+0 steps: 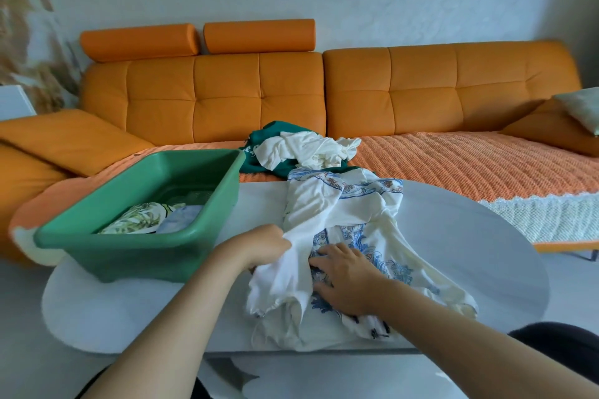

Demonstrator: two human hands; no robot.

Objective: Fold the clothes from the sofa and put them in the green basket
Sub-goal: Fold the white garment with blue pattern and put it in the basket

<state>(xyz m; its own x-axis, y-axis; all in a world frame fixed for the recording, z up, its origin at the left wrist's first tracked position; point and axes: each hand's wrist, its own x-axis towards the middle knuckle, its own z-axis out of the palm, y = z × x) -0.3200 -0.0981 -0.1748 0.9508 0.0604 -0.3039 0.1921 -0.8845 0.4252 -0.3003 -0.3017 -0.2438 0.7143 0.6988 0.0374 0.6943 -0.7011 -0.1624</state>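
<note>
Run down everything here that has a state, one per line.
left hand: grips a fold of the printed garment.
right hand: flat, pressing on the printed garment.
printed garment: on the table, rumpled, not yet folded.
green basket: upright on the table, partly filled.
folded clothes: lying in the green basket.
clothes pile: unfolded, heaped on the sofa.

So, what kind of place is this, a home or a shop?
Most likely a home living room: a long orange leather sofa with a pile of green and white clothes, and a green plastic basket on a white oval table.
</note>
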